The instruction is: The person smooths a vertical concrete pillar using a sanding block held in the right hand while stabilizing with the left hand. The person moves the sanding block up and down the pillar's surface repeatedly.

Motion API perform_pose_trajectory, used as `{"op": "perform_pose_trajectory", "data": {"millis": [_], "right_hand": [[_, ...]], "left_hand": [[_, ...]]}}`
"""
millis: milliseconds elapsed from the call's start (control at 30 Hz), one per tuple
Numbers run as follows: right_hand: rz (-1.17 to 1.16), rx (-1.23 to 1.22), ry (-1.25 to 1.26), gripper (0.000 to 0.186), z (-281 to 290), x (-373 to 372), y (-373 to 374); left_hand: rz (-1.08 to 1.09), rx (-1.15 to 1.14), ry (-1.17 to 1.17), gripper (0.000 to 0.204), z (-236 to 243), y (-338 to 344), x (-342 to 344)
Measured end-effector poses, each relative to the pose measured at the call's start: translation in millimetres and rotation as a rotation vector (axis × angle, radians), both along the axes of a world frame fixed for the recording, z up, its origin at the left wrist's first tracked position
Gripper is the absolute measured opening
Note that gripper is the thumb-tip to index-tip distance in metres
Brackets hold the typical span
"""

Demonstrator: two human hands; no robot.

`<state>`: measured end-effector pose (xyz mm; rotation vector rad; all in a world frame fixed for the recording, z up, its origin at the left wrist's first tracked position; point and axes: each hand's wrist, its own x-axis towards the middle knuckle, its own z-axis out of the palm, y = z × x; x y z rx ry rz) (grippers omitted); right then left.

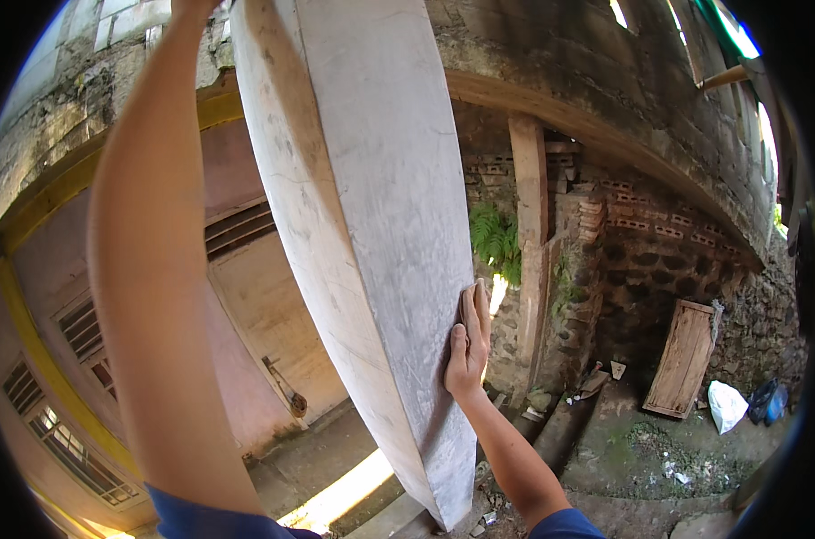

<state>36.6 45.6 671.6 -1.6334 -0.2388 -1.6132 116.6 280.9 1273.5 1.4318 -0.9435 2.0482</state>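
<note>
A tall pale grey plastered column (385,216) rises through the middle of the view, with a crack and brownish patches near its upper left. My left arm reaches up beside it, and my left hand (194,7) is cut off at the top edge, its fingers hidden. My right hand (469,337) lies against the right edge of the column, lower down, with its fingers stretched upward, flat and close together. I cannot make out anything held in it.
A pink wall (232,166) with louvred windows and a pale door stands left. A concrete beam (605,117) crosses above a brick and stone wall (659,225). At lower right are a leaning wooden panel (677,355), a white sack (726,404), blue bags (767,404) and rubble.
</note>
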Motion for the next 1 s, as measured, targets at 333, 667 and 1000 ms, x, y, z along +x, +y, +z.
{"op": "perform_pose_trajectory", "data": {"millis": [333, 667, 1000], "right_hand": [[0.011, 0.046, -0.047, 0.05, 1, -2, -1], [0.013, 0.023, -0.007, 0.052, 2, -1, 0], [-0.018, 0.051, -0.034, 0.049, -1, 1, -3]], "left_hand": [[0.148, 0.138, -0.055, 0.022, -199, 3, -10], [-0.601, 0.229, 0.063, 0.032, -111, -15, -80], [-0.431, 0.131, 0.28, 0.039, -27, -8, -45]]}}
